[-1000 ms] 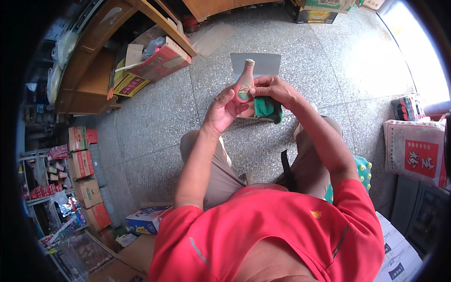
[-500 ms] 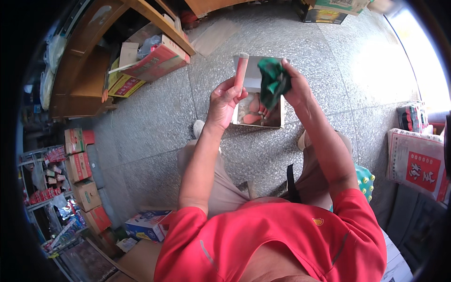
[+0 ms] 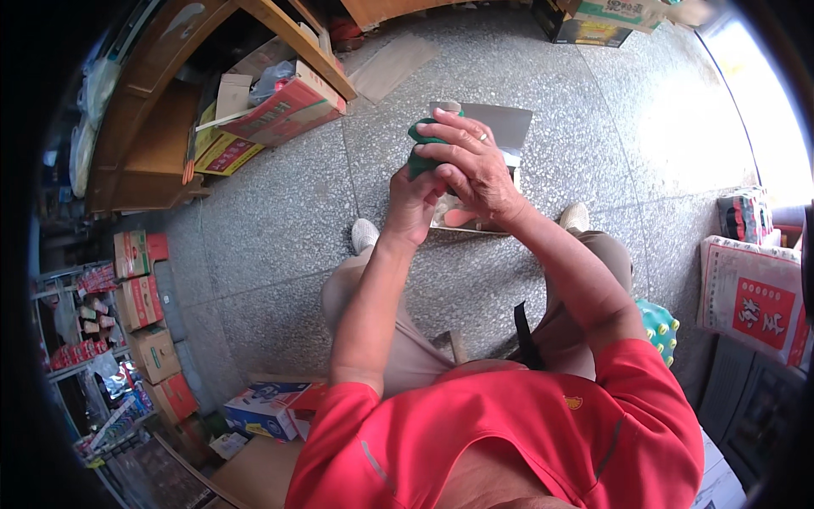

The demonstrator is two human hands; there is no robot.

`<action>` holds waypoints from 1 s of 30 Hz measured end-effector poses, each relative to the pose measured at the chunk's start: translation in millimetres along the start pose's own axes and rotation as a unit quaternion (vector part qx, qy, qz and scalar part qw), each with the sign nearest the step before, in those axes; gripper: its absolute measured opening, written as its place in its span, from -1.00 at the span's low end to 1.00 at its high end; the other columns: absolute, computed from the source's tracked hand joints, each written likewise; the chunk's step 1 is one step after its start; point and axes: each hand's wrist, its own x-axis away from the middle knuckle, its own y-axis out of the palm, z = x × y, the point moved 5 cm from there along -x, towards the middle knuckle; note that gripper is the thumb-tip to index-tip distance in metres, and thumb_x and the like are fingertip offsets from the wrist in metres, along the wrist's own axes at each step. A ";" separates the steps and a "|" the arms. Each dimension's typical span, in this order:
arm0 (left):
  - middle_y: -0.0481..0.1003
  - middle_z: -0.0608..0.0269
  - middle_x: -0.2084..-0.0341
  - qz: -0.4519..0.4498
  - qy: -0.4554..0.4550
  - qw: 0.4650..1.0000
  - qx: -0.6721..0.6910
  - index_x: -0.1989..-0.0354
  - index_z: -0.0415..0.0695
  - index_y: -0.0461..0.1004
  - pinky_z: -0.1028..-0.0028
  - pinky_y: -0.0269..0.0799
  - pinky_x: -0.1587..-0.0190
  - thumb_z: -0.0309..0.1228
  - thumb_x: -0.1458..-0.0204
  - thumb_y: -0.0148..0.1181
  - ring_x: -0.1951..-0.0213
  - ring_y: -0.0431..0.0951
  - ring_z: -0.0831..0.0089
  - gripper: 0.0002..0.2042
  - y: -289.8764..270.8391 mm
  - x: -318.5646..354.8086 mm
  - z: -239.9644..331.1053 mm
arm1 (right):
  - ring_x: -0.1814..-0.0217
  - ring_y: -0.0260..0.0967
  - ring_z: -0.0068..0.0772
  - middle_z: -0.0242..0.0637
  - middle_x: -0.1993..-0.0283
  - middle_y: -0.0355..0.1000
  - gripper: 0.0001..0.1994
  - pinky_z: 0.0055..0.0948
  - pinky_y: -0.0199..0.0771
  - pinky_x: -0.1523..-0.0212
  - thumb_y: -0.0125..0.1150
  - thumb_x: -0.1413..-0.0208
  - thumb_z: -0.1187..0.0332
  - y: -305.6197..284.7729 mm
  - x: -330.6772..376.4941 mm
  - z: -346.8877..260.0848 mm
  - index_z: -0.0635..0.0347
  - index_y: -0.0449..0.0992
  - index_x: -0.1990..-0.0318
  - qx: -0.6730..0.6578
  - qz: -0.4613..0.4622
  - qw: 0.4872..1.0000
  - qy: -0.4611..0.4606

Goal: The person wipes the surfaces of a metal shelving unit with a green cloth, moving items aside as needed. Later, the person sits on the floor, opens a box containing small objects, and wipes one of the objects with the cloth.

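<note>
A dark green cloth [image 3: 420, 161] is wrapped round a pink tube, and only the tube's grey end [image 3: 448, 107] shows above my fingers. My left hand [image 3: 412, 204] grips the tube from below, its fingers partly hidden. Curled over the cloth from the right is my right hand [image 3: 476, 165], pressing it against the tube; a ring is on one finger. Beneath both hands an open shallow box [image 3: 506, 124] lies on the floor with its grey lid raised. Inside it a pink, rounded piece [image 3: 459, 218] shows; my hands cover most of the rest.
Shelves with packets [image 3: 80, 339] and stacked cartons [image 3: 146, 301] stand at the left. A red carton [image 3: 284, 106] sits by the wooden furniture at the upper left. A printed white-and-red sack [image 3: 750, 297] is at the right. My shoes [image 3: 365, 234] flank the box.
My right hand has moved left, bringing the green cloth onto the pink tube and closing over it. The tube, bare before, is now mostly covered.
</note>
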 end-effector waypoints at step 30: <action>0.51 0.23 0.16 0.030 0.138 0.977 -0.163 -0.12 -0.24 0.36 0.52 0.43 0.02 -0.49 0.09 0.37 0.12 0.50 0.53 -0.46 17.5 -4.1 12.9 | -0.12 0.17 -0.48 -0.22 -0.03 0.25 -0.22 -0.45 0.20 -0.17 0.29 -0.08 0.11 -2.2 16.2 21.5 0.29 -0.02 -0.30 -0.435 0.006 0.836 0.334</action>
